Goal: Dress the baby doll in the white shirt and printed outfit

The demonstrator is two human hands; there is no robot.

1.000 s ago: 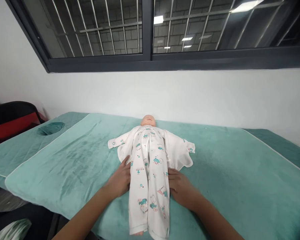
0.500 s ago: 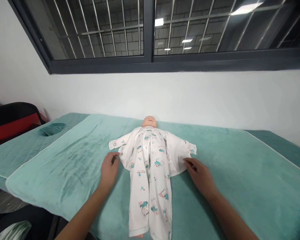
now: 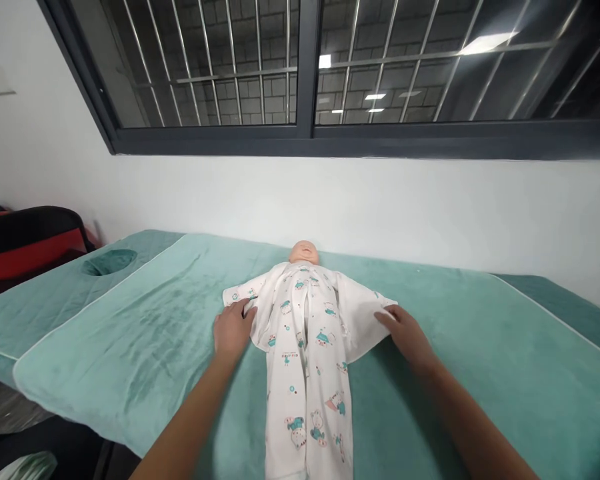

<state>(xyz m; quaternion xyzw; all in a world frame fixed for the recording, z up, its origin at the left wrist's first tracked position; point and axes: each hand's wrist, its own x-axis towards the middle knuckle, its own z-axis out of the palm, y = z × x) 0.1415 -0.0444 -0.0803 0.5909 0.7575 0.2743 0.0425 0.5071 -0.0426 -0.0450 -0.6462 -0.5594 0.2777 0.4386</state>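
Note:
A baby doll (image 3: 304,252) lies on its back with its head toward the wall. Spread over it is a white printed baby shirt (image 3: 363,313), sleeves out to both sides. White printed baby pants (image 3: 307,387) run down the middle toward me. My left hand (image 3: 234,328) has its thumb and fingers closed on the shirt's edge by the left sleeve. With thumb and fingers, my right hand (image 3: 405,335) pinches the shirt near the right sleeve's end, hiding the cuff. The cloth there is drawn outward. The doll's arms and body are covered.
A green padded bed (image 3: 145,333) lies beneath, with a face hole (image 3: 110,262) toward its left end. Behind stand a white wall (image 3: 350,200) and a dark-framed window (image 3: 307,67). A red and black chair-like object (image 3: 33,243) is at the far left.
My left hand has moved up and inward to the left sleeve. My right hand has moved slightly up and outward, lifting the shirt's side. The view has tilted a little.

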